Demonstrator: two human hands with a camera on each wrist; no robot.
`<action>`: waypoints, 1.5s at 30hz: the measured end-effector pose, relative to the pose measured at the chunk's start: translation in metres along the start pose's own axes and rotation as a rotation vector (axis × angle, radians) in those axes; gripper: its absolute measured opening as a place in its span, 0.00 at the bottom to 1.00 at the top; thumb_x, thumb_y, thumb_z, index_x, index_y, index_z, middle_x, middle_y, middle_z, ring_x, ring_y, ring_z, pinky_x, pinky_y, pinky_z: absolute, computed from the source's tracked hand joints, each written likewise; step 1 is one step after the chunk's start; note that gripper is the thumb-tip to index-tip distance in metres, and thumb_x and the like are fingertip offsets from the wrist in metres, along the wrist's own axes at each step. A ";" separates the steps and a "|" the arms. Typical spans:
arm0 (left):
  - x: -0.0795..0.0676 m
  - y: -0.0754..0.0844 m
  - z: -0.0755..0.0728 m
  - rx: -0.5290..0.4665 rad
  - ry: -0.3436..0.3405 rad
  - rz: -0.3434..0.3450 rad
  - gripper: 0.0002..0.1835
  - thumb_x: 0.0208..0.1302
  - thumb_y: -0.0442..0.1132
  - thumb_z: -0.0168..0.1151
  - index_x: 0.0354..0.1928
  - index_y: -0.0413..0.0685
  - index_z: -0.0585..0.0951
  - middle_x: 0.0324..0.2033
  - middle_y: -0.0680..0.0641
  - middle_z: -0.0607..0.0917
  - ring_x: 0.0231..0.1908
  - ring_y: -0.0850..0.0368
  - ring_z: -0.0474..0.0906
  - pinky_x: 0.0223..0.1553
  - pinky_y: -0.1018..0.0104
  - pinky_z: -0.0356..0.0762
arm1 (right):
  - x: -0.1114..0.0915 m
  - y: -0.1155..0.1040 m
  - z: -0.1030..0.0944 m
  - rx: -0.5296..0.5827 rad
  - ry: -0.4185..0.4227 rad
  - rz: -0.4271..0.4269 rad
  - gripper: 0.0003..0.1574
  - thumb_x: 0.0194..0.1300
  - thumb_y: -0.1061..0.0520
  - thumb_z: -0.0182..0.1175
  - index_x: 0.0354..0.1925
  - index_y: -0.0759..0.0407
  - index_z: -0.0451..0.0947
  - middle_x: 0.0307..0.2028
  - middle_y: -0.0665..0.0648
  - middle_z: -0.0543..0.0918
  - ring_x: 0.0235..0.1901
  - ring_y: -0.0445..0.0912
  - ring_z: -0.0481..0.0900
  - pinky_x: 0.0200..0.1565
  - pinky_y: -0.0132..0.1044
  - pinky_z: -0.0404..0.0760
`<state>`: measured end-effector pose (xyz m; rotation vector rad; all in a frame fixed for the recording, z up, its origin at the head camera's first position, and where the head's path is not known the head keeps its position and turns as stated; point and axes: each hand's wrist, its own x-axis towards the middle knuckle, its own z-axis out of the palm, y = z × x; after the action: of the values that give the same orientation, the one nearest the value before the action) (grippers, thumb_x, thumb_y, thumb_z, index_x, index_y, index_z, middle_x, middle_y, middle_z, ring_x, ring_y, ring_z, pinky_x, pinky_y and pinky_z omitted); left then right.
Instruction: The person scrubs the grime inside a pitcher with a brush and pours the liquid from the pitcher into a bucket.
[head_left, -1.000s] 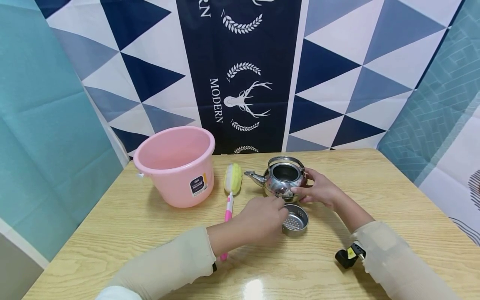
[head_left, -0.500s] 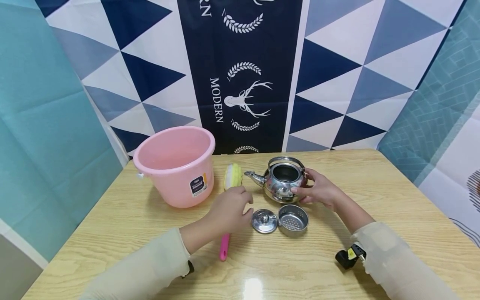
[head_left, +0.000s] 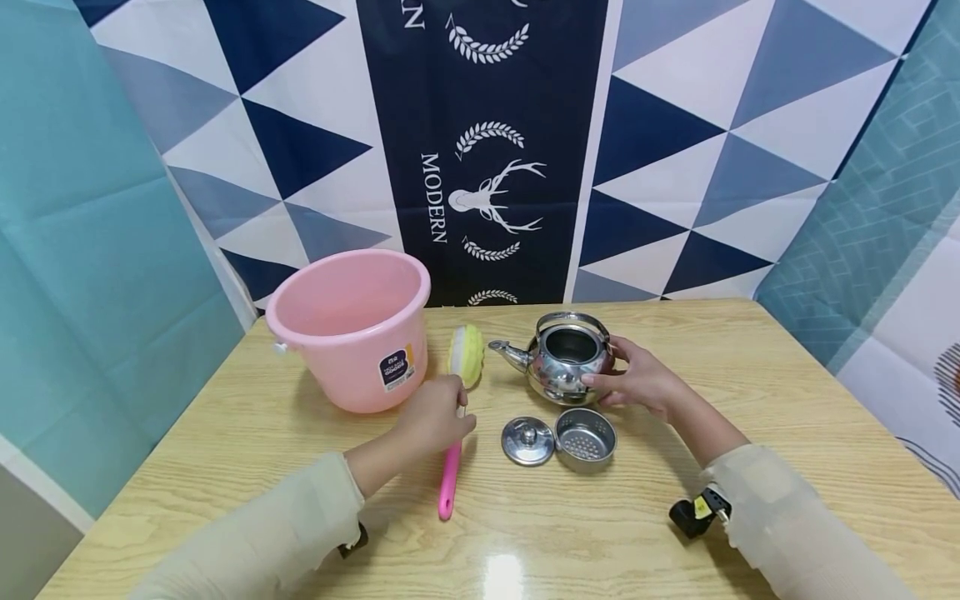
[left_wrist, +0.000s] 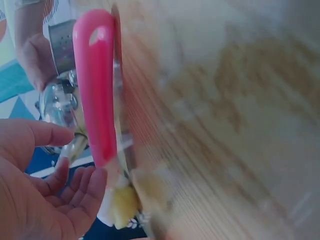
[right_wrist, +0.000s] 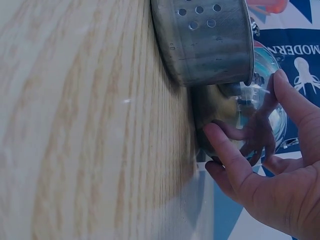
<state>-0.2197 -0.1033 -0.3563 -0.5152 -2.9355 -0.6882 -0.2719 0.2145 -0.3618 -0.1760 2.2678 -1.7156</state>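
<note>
A yellow-and-white sponge brush (head_left: 467, 357) with a pink handle (left_wrist: 96, 85) lies on the table. My left hand (head_left: 433, 418) is over its neck, thumb and fingers apart at the handle in the left wrist view. To the right, a shiny steel teapot (head_left: 564, 375) stands upright without its lid, spout pointing left. My right hand (head_left: 637, 379) holds the teapot's round body from the right, thumb on the near side and fingers spread around it. In front of the teapot lie its knobbed lid (head_left: 528, 441) and a perforated strainer basket (head_left: 586, 439), side by side.
A pink bucket (head_left: 352, 333) stands at the back left, just beyond the brush head. The wooden table (head_left: 600, 542) reaches back to a patterned cloth backdrop (head_left: 495, 167).
My left hand has left the lid, now on the table beside the strainer basket, and moved left to the brush. My right hand stays on the teapot.
</note>
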 end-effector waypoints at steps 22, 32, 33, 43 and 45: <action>0.015 -0.024 0.010 -0.595 -0.251 -0.452 0.06 0.56 0.26 0.57 0.36 0.35 0.71 0.18 0.43 0.78 0.14 0.56 0.75 0.17 0.66 0.77 | -0.001 0.000 0.000 -0.006 0.002 -0.007 0.62 0.60 0.59 0.69 0.76 0.64 0.38 0.71 0.76 0.47 0.47 0.56 0.79 0.45 0.47 0.82; 0.019 -0.024 0.004 -0.784 -0.198 -0.519 0.05 0.62 0.23 0.45 0.38 0.34 0.71 0.17 0.48 0.71 0.13 0.62 0.64 0.13 0.75 0.64 | 0.000 0.002 0.000 0.007 0.001 0.002 0.62 0.61 0.59 0.69 0.76 0.62 0.37 0.71 0.75 0.46 0.45 0.54 0.79 0.45 0.47 0.82; 0.020 -0.023 0.003 -0.756 -0.180 -0.501 0.05 0.62 0.24 0.46 0.36 0.35 0.71 0.16 0.49 0.71 0.13 0.63 0.62 0.12 0.75 0.61 | 0.000 0.002 0.000 0.007 0.000 0.002 0.62 0.61 0.58 0.69 0.76 0.62 0.37 0.71 0.75 0.46 0.45 0.54 0.79 0.45 0.47 0.82; 0.027 -0.008 -0.005 -0.628 -0.122 -0.440 0.07 0.68 0.30 0.49 0.40 0.32 0.75 0.17 0.47 0.72 0.11 0.62 0.61 0.11 0.74 0.60 | 0.000 0.001 0.000 -0.003 0.006 0.009 0.63 0.61 0.57 0.69 0.76 0.61 0.36 0.72 0.75 0.46 0.46 0.55 0.79 0.45 0.47 0.82; 0.027 -0.005 -0.007 -0.594 -0.100 -0.404 0.07 0.67 0.29 0.49 0.39 0.30 0.76 0.16 0.47 0.71 0.11 0.61 0.61 0.11 0.73 0.60 | 0.000 0.000 0.001 -0.006 0.007 0.011 0.63 0.61 0.57 0.69 0.76 0.61 0.36 0.72 0.75 0.45 0.45 0.54 0.79 0.45 0.47 0.82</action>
<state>-0.2468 -0.1025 -0.3482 0.0307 -2.9136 -1.6425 -0.2714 0.2141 -0.3622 -0.1596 2.2747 -1.7065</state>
